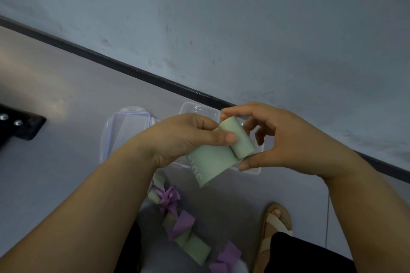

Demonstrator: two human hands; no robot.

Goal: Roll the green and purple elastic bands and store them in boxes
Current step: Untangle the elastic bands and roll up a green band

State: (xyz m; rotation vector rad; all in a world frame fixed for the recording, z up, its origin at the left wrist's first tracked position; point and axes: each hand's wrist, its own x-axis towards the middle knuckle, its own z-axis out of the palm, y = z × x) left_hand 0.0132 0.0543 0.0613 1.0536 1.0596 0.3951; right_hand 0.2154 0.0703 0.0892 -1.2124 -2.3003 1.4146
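Green elastic band (237,139), about half rolled, is held in the air between both hands, just above a clear plastic box (199,107) that stands on the floor (66,162) near the wall (221,17). The left hand (184,137) pinches the flat, unrolled tail, thumb on top, which seems meant to keep the strip taut and straight. The right hand (284,137) grips the rolled part by its two ends, forefinger at the far end and thumb at the near end, a hold that would let the roll turn while its edges stay even. Working right over the box probably keeps the drop short once the roll is done. A clear lid with a purple seal (126,122) lies just left of the box, out of the way, so the box is open.

Below the hands, more purple bands (169,200) and green bands (196,250) lie in a loose heap near the person's sandal (275,224).

Most of the box is behind the hands, so I cannot tell whether it holds anything. The left fingers under the tail are hidden. Pale lettering on the tail is only partly readable. What the heap rests on is unclear, and its lower end is cut off.
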